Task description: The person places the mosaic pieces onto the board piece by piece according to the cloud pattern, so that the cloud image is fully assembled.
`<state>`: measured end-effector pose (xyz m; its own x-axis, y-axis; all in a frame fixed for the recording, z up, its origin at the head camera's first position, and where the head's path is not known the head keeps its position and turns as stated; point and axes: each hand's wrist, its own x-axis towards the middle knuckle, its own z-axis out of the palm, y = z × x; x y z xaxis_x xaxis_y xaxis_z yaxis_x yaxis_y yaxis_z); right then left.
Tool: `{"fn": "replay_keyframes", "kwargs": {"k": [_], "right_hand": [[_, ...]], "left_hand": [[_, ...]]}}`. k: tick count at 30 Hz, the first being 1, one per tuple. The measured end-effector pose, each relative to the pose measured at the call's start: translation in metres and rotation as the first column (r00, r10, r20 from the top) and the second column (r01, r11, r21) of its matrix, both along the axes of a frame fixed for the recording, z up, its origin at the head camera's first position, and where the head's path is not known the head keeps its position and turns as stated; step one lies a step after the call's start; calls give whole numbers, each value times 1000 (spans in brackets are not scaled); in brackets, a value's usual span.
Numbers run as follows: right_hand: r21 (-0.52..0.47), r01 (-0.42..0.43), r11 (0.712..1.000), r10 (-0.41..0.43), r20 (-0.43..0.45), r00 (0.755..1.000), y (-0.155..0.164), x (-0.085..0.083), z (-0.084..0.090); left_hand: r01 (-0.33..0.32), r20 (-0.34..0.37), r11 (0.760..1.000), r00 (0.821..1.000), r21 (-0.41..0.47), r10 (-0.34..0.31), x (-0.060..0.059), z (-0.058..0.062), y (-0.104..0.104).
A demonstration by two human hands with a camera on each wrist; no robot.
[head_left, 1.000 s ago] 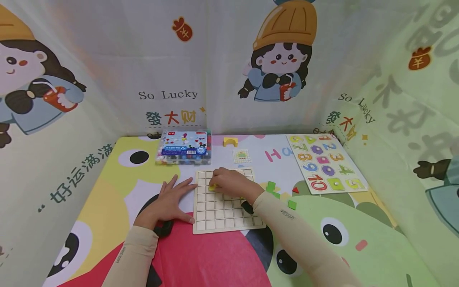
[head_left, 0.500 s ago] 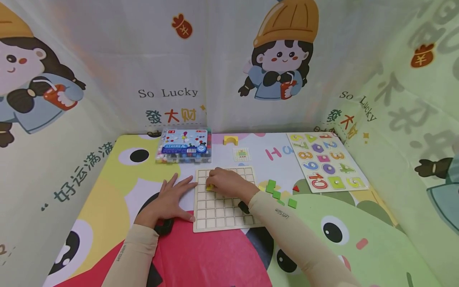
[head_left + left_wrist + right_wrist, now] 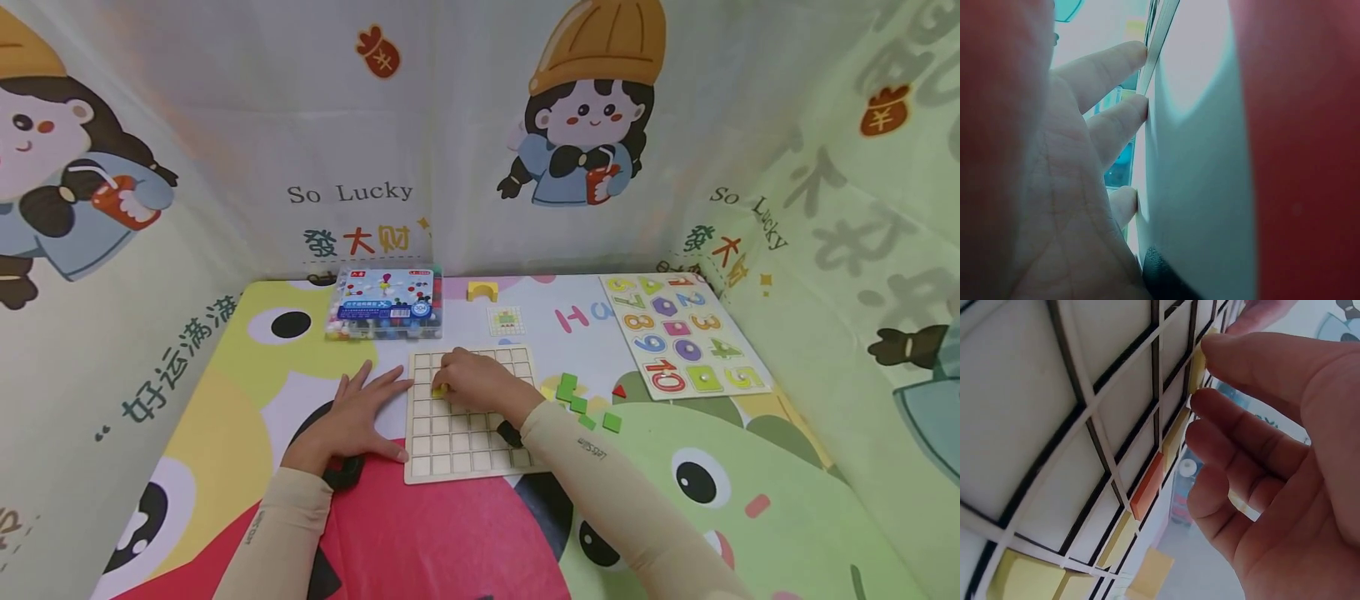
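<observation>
The person's right hand (image 3: 477,384) rests over the upper left part of the wooden grid board (image 3: 471,454), its fingertips pressing a small yellow tile (image 3: 439,390) into a cell two rows down near the left edge; the fingers look only gently bent onto the tile rather than wrapped round it, so I read this as a press, not a pinch. The left hand (image 3: 352,421) lies flat on the mat just beside the board, fingers straight and spread, tips touching the board's left rim to brace it. To seat the tile well, my judgement is that the press should come straight down with the tile square to the cell walls, while the left hand keeps the board from sliding on the printed table mat (image 3: 225,367). The head view gives the layout: loose green tiles (image 3: 573,398) and a red one (image 3: 618,391) lie near the board's right side, a small pattern card (image 3: 506,322) and a yellow arch block (image 3: 482,291) sit beyond it, a clear box of coloured pieces (image 3: 386,315) stands at the far left, and a number puzzle board (image 3: 684,336) is well apart to the right. The right wrist view shows what the head view hides under the hand: several cells already filled with yellow tiles and one orange tile (image 3: 1147,492), and the index fingertip (image 3: 1222,347) on the tile's edge. The left wrist view shows only straight fingers (image 3: 1116,69) against the rim.
</observation>
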<state>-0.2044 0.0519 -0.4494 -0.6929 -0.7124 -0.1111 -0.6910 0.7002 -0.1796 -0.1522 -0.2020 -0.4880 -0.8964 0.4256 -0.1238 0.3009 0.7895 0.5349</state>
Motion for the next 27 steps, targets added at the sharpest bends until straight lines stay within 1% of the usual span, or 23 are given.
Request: {"fn": "replay_keyframes", "kwargs": {"k": [3,7,11,13,15,18,22,27], "right_hand": [[-41,28,999,-27,22,999,6,4,5],[-112,75,991,-71,39,997,21,12,16],[-164,117,980,-115,22,993,43,19,24],[-169,149,974,-149,15,989,56,23,26],[-166,195,967,-196,11,981,69,27,28],[-187,248,950,-250,17,968,90,34,30],[-232,294,927,-298,17,954,118,42,31],[-258,364,895,-367,39,929,143,49,31]], "left_hand": [[2,1,1000,1000,2,-2,-1,0,0],[3,2,1000,1000,-3,-3,-3,0,1],[-2,2,1000,1000,-10,2,-3,0,2],[-6,5,1000,1000,-11,6,-3,0,3],[-8,7,1000,1000,-10,8,-2,1,3],[-8,7,1000,1000,-8,8,-1,1,3],[-8,4,1000,1000,-4,8,1,0,2],[-10,0,1000,1000,-2,10,1,-1,2]]}}
